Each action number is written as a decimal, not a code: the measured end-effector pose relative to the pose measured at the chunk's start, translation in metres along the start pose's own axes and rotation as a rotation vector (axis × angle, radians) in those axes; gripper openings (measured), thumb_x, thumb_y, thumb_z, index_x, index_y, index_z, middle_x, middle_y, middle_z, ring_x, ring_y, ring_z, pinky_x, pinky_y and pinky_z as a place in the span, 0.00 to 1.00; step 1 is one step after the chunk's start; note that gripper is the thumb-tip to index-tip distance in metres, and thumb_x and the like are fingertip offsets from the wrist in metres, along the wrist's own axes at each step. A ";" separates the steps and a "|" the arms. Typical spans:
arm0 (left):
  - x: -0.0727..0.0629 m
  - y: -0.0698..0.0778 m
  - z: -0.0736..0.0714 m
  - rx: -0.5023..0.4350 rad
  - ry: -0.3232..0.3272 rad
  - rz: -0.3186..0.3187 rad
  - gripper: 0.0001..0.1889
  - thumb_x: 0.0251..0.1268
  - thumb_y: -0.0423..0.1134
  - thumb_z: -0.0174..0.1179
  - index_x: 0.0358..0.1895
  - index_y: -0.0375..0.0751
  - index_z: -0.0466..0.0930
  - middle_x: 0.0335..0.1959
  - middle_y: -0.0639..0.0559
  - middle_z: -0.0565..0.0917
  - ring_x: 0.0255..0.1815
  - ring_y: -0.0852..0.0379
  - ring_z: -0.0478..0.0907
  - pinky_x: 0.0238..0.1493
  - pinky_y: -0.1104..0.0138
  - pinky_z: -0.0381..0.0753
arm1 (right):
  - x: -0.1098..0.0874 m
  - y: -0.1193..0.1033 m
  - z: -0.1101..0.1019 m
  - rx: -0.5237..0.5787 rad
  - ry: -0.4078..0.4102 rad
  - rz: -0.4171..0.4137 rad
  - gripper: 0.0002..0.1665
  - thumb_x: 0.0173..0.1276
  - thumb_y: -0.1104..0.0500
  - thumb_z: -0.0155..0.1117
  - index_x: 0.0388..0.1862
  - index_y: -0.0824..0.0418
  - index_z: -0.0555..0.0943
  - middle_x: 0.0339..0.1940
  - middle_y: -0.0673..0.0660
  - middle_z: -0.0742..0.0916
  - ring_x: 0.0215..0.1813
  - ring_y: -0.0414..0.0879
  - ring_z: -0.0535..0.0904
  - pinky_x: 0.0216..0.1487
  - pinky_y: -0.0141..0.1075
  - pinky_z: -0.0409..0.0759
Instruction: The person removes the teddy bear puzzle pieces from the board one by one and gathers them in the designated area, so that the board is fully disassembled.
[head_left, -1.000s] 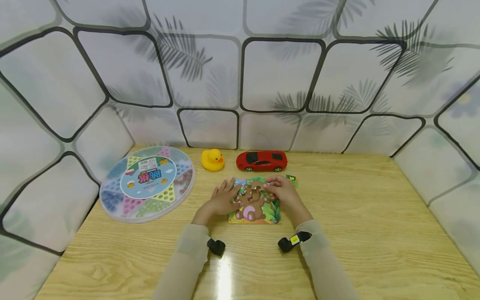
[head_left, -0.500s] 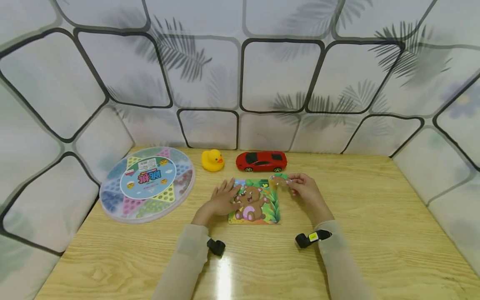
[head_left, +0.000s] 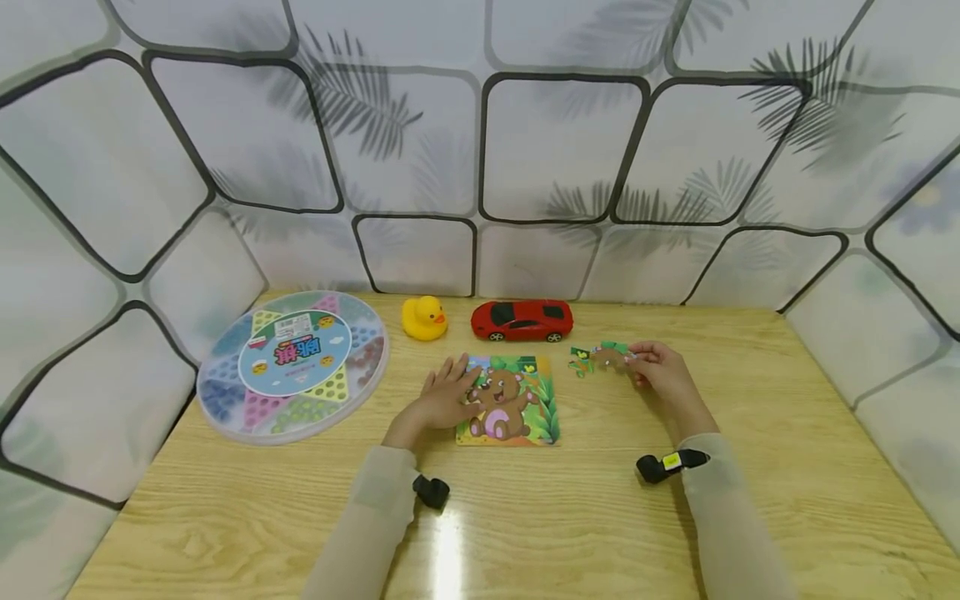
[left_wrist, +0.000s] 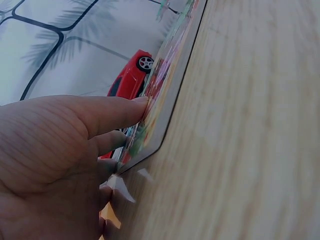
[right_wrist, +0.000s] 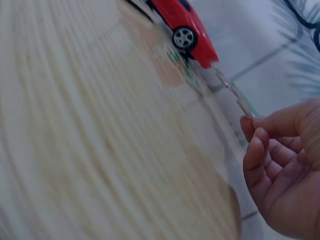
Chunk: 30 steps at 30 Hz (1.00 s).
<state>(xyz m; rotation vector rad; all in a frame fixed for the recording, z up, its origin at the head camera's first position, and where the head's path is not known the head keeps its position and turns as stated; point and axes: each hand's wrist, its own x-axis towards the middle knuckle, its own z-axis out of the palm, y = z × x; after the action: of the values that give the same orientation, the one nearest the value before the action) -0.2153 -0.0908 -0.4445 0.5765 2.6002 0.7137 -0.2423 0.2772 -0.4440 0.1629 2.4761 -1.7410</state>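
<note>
2 bare hands, well apart, at a pale wood-grain tabletop point(head_left: 757, 400). At far left, 1 round, clear-plastic game board with a blue disc label point(head_left: 295, 354): apart from both hands, so probably at little risk. Next, left hand point(head_left: 442, 404): fingers spread, resting with thumb on the left side of a flat, rectangular puzzle board printed with a brown bear point(head_left: 506, 408). Could skew or slide on smooth wood if pressed only from that side. Just beyond those fingertips, 1 yellow duck-shaped toy point(head_left: 424, 318): could tip if brushed. Behind the board, 1 glossy red toy car with black windows point(head_left: 522, 322): could roll if bumped. To the right, small, green loose puzzle pieces point(head_left: 581, 357): could scatter if swept by the neighbouring thin, brown-and-green jagged puzzle piece point(head_left: 611, 356). Pinched at its right end by thumb and forefinger of the right hand point(head_left: 663, 371), other fingers curled. Could twist or drop, being gripped at 1 end only. Cannot tell whether its far tip touches anything.

Across the tabletop, sideways grain, with 1 white streak of glare point(head_left: 448, 554) between the forearms. From left, round the back, to right: pale walls point(head_left: 558, 150) patterned with black and grey rounded outlines and grey fern leaves.
</note>
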 end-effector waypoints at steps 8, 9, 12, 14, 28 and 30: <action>-0.002 0.002 -0.002 -0.011 0.001 0.000 0.35 0.70 0.48 0.52 0.75 0.42 0.50 0.77 0.40 0.38 0.75 0.39 0.30 0.69 0.43 0.31 | 0.002 0.006 -0.011 -0.010 0.007 0.016 0.23 0.70 0.63 0.57 0.57 0.76 0.67 0.27 0.41 0.79 0.25 0.34 0.73 0.28 0.27 0.77; -0.003 0.003 -0.003 -0.012 0.000 -0.002 0.35 0.70 0.48 0.52 0.75 0.42 0.50 0.77 0.41 0.38 0.76 0.40 0.30 0.69 0.43 0.31 | 0.002 0.006 -0.012 -0.008 0.006 0.019 0.23 0.70 0.63 0.57 0.57 0.76 0.67 0.27 0.41 0.79 0.25 0.34 0.74 0.28 0.27 0.77; -0.003 0.004 -0.003 -0.017 -0.001 -0.002 0.35 0.70 0.48 0.52 0.75 0.42 0.49 0.77 0.41 0.38 0.76 0.40 0.30 0.70 0.43 0.31 | 0.002 0.007 -0.012 -0.011 0.002 0.022 0.22 0.70 0.64 0.57 0.57 0.77 0.67 0.26 0.41 0.79 0.25 0.34 0.73 0.28 0.27 0.77; -0.003 0.004 -0.003 -0.020 0.000 -0.001 0.35 0.70 0.48 0.52 0.75 0.42 0.50 0.77 0.41 0.37 0.76 0.40 0.30 0.70 0.43 0.31 | 0.002 0.008 -0.013 -0.017 -0.001 0.027 0.22 0.70 0.64 0.57 0.56 0.77 0.67 0.26 0.42 0.79 0.25 0.34 0.73 0.28 0.26 0.77; -0.003 0.003 -0.002 -0.025 -0.002 -0.001 0.35 0.70 0.47 0.52 0.75 0.42 0.50 0.77 0.41 0.37 0.75 0.40 0.30 0.70 0.43 0.31 | 0.000 0.014 -0.014 -0.037 0.022 0.003 0.21 0.70 0.64 0.56 0.55 0.78 0.67 0.27 0.46 0.77 0.25 0.33 0.74 0.27 0.27 0.77; -0.002 0.003 -0.002 -0.019 -0.003 -0.001 0.35 0.70 0.48 0.52 0.75 0.42 0.49 0.77 0.41 0.37 0.76 0.40 0.30 0.70 0.43 0.31 | 0.000 0.015 -0.015 -0.033 0.036 0.002 0.22 0.69 0.65 0.56 0.56 0.78 0.67 0.28 0.46 0.77 0.25 0.33 0.74 0.27 0.27 0.77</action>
<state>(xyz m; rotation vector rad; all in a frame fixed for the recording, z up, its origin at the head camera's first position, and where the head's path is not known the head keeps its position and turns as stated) -0.2136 -0.0907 -0.4408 0.5707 2.5877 0.7353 -0.2402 0.2963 -0.4532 0.1955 2.5273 -1.7107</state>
